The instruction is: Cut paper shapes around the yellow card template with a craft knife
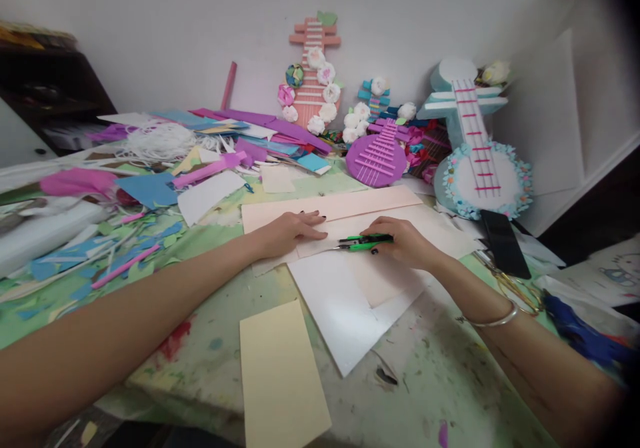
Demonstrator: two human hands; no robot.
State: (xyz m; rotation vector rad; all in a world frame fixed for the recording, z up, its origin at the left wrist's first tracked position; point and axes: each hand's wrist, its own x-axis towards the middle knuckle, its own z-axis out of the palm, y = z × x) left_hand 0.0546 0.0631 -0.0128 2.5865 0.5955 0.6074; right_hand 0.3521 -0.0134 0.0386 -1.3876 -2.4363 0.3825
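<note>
My left hand lies on the peach foam or card sheet, its fingers stretched to the right. My right hand is closed around a green and black utility knife. The knife points left, toward my left fingertips, with its thin tip over the pale sheets. A narrow peach strip runs along the far side of the sheet. Under my hands a white board juts toward me. Nearer the front edge lies a cream rectangular piece.
Paper scraps, pink sheets and white string crowd the left. Decorated instrument models stand behind: a peach one, a purple one and a light-blue one. A black phone and gold-handled scissors lie right.
</note>
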